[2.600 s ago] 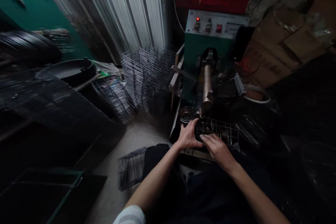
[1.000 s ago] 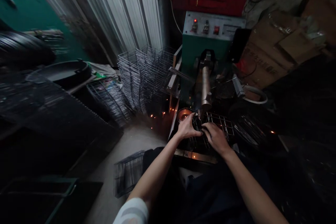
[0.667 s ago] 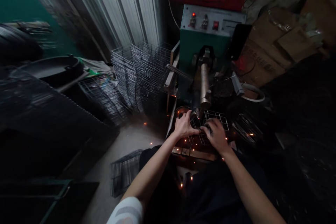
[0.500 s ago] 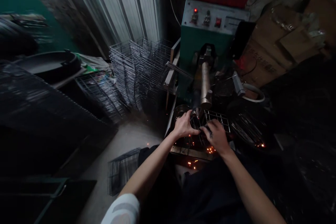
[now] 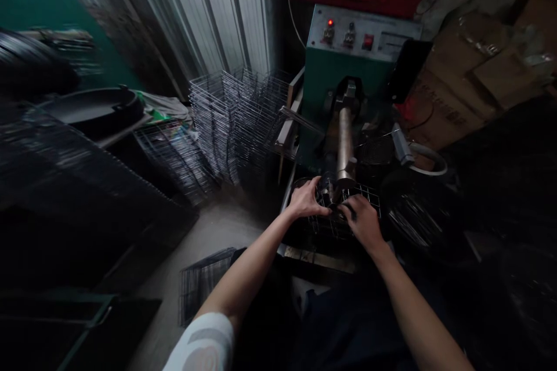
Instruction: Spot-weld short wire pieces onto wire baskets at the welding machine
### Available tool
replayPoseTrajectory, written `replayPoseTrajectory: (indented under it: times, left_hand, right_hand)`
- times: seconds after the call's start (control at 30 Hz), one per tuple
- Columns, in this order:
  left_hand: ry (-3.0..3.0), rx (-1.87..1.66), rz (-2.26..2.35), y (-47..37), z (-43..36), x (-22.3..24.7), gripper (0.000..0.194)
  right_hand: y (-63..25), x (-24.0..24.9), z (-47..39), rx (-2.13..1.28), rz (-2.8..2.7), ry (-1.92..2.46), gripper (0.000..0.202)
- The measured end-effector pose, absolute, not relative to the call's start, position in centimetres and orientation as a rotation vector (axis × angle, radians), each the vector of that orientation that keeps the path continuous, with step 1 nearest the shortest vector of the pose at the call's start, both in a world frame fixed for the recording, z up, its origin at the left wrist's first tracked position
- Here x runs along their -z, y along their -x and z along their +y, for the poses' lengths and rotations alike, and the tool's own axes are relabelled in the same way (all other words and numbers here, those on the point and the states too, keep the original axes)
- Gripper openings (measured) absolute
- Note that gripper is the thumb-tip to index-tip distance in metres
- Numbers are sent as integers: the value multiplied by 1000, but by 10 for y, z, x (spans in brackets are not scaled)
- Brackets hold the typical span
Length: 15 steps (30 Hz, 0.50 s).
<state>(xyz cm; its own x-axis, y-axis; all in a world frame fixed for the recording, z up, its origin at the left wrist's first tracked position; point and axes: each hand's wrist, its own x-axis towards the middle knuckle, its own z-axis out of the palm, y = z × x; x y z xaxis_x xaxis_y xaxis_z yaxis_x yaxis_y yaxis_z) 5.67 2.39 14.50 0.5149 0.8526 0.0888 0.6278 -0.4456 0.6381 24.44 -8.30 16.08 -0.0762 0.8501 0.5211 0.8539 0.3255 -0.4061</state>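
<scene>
Under the thick metal arm [image 5: 345, 142] of a green spot welder [image 5: 319, 78] lies a wire grid [image 5: 369, 193]. My left hand [image 5: 304, 200] grips the grid's left side, its thumb reaching right toward the electrode tip. From the right, my right hand [image 5: 363, 219] closes its fingers on the grid just beside the tip. The two hands nearly meet there. A small dark part shows between them, too dim to name. Much of the grid is hidden by the hands and shadow.
Stacked wire baskets [image 5: 213, 127] stand left of the welder. A wire rack [image 5: 204, 281] sits on the floor by my left arm. Loose metal rods [image 5: 415, 217] lie in a dark container at right. Cardboard boxes [image 5: 448, 107] are piled behind. A wooden strip [image 5: 319, 258] runs below the hands.
Orange sparks that were flying below the hands are gone. The view has shifted slightly, and both hands keep their hold near the electrode tip.
</scene>
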Motion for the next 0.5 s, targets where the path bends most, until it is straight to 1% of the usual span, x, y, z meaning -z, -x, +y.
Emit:
replayPoseTrajectory:
  times: [0.2,0.27,0.33,0.4,0.43,0.5]
  left_hand:
    - [-2265,-524,1154,-56,34,-149,118]
    - [-2229,-540,1061,-43,37,-140,122]
    - [-2094,-620,976,-26,34,-115,137]
    - [-1823,-746,939,-13,22,-75,154]
    - [-1636,-791,912,-11,14,-52,155]
    - [-1248,-784,794,-17,-2,-7,148]
  right_hand:
    - [-244,-160,-81,-58,-1894,1464,22]
    - [-248,-163,-86,-107,-1859,1430,20]
    - [-255,-166,-96,-193,-1791,1422,18]
    - [-264,-168,-111,-332,-1686,1440,20]
    - [-268,-168,-118,-427,-1613,1456,22]
    - [-273,-165,-133,-632,-1412,1471,25]
